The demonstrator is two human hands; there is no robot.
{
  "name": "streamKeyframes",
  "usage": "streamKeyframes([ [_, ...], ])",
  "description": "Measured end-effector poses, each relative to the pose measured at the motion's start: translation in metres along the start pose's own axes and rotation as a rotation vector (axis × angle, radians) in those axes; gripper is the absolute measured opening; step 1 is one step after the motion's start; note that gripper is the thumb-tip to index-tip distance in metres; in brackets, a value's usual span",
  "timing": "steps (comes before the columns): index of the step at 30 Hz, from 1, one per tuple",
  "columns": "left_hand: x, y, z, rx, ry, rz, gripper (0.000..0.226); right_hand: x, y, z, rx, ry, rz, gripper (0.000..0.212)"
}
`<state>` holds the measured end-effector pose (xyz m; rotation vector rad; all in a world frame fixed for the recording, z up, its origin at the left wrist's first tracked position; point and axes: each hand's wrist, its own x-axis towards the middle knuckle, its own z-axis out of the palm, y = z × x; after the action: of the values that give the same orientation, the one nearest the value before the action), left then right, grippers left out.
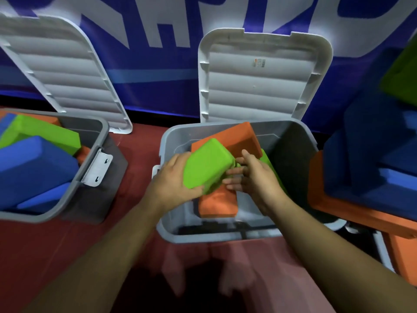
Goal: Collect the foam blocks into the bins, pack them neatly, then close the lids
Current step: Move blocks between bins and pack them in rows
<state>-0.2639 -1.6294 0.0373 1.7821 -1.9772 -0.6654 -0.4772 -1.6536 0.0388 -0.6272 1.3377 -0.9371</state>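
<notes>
A person is bending over the middle bin (pixel 168 141), a grey box sitting on the red floor (pixel 140 143). The left hand (pixel 171 179) is gripping a green block (pixel 208 163), with the thumb curling under its near edge. It is holding the block tilted just inside the top of the bin. The right hand (pixel 255 179) is touching the other end of that block with straight fingers, not wrapping round it. Two orange blocks (pixel 228 136) are lying in the bin under the green one. The bin's lid (pixel 264 86) is standing open against a blue banner (pixel 158 64). Big white letters are showing on the banner, but they are cut off and I cannot read them. A small sticker (pixel 260 63) with stripes is sitting on the lid, too tiny to read. The left bin (pixel 94 159) is holding mixed blocks (pixel 33 159) in blue, green and orange. A side pile (pixel 372 154) of blocks is sitting at the right.
</notes>
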Motion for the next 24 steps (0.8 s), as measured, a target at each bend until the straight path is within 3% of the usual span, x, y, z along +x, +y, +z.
streamKeyframes([
  [2,-0.003,0.000,-0.018,0.092,0.061,-0.096,0.091,0.016,0.004,-0.002,-0.049,0.032,0.060,0.034],
  [5,-0.012,0.002,-0.026,0.171,0.063,-0.201,0.084,0.039,0.026,-0.009,-0.424,0.124,0.155,0.025],
  [10,-0.009,0.003,-0.010,0.227,0.136,-0.307,0.074,0.057,0.062,-0.002,-0.871,-0.072,0.375,0.042],
  [14,-0.012,-0.004,0.019,0.220,0.143,-0.419,0.077,0.078,0.100,-0.001,-0.781,-0.097,0.515,0.052],
  [17,-0.012,-0.015,0.036,0.143,0.068,-0.571,0.085,0.095,0.114,-0.006,-0.642,-0.098,0.608,0.045],
  [20,-0.011,-0.019,0.043,0.103,0.090,-0.614,0.085,0.105,0.114,-0.010,-0.622,-0.090,0.657,0.071],
  [24,-0.013,-0.020,0.049,0.093,0.118,-0.625,0.085,0.116,0.116,-0.010,-0.590,-0.078,0.674,0.082],
])
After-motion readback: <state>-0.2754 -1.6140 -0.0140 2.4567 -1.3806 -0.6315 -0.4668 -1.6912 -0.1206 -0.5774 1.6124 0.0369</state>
